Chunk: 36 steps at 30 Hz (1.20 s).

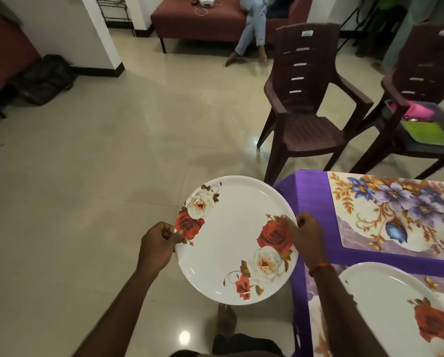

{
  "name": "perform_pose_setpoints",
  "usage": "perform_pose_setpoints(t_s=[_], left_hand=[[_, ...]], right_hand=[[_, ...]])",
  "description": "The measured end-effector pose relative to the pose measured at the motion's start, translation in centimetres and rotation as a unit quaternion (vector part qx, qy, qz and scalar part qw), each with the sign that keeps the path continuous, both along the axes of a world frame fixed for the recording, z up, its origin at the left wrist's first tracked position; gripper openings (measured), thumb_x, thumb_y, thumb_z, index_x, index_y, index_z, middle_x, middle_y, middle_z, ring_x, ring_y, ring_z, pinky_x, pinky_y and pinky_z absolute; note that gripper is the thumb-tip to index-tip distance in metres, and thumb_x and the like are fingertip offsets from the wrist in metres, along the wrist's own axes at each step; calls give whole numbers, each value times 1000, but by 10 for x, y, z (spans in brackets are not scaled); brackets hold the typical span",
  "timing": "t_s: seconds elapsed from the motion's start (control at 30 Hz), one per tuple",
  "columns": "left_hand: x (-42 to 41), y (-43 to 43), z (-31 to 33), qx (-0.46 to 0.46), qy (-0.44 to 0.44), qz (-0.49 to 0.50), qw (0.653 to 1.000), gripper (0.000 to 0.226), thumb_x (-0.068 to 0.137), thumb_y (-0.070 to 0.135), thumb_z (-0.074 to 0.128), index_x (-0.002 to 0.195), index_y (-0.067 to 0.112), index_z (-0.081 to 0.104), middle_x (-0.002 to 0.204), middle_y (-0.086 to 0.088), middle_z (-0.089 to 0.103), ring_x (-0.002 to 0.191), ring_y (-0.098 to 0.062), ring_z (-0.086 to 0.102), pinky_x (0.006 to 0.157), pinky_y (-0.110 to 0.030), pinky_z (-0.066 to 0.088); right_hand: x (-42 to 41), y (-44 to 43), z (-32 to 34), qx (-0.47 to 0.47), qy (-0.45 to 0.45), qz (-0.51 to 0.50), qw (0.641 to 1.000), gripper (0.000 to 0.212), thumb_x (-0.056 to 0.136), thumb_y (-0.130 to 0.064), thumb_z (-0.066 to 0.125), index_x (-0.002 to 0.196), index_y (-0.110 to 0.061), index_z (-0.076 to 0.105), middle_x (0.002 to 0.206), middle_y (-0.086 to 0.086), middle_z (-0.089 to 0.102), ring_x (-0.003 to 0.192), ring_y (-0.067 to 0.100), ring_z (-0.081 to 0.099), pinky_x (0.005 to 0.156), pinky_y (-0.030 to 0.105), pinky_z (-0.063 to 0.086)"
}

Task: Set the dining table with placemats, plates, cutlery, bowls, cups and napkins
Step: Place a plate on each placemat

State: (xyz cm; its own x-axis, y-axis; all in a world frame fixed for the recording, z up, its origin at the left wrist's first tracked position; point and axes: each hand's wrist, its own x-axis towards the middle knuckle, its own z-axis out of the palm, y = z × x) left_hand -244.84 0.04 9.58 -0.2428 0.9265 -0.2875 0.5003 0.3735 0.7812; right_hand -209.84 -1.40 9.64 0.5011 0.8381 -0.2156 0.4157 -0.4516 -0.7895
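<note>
Gripped at its left rim by the left hand point(157, 247), thumb on top over a red rose print and fingers curled beneath, a white rose-printed plate point(231, 243) is held face up above the tiled floor point(87, 176), just beside the corner of the desk. A bare foot point(226, 319) shows below it. The right hand point(306, 237) pinches the plate's right rim, thumb on the upper face near another red rose, with a red thread point(320, 267) round its wrist. Further right stands the desk, covered by a purple cloth point(313, 199). On it lies a floral placemat point(396, 215) with blue and violet flowers, bare of dishes. Nearer the person, a second rose plate point(385, 300) rests on another placemat point(318, 318). Beyond the desk stands a dark brown plastic chair point(306, 99), and to its right a second chair point(427, 73) carries a tray point(421, 124) with pink and green items.
</note>
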Motion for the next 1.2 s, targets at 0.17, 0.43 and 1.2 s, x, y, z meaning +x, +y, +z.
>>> perform_pose_setpoints(t_s=[0.17, 0.43, 1.2], left_hand=[[-7, 59, 4, 6, -19, -6, 1000, 18, 84, 20, 82, 79, 14, 66, 70, -1, 69, 61, -21, 59, 66, -44, 53], [-1, 164, 3, -5, -55, -55, 997, 17, 85, 20, 81, 80, 11, 68, 75, -7, 72, 66, -22, 62, 63, -35, 51], [76, 423, 21, -50, -70, -268, 960, 32, 88, 30, 78, 78, 4, 64, 63, 3, 73, 73, -35, 69, 76, -54, 58]], right_hand=[[-8, 42, 9, 11, 14, -5, 1000, 34, 90, -37, 73, 80, -9, 57, 71, 3, 63, 64, 17, 61, 56, 28, 47], [-14, 103, 17, 17, 13, -49, 999, 25, 92, -33, 72, 78, -20, 55, 71, -5, 63, 62, 9, 61, 54, 19, 42], [2, 228, 35, 27, -11, -270, 962, 44, 87, -40, 75, 81, -1, 56, 77, 14, 65, 67, 25, 61, 58, 35, 47]])
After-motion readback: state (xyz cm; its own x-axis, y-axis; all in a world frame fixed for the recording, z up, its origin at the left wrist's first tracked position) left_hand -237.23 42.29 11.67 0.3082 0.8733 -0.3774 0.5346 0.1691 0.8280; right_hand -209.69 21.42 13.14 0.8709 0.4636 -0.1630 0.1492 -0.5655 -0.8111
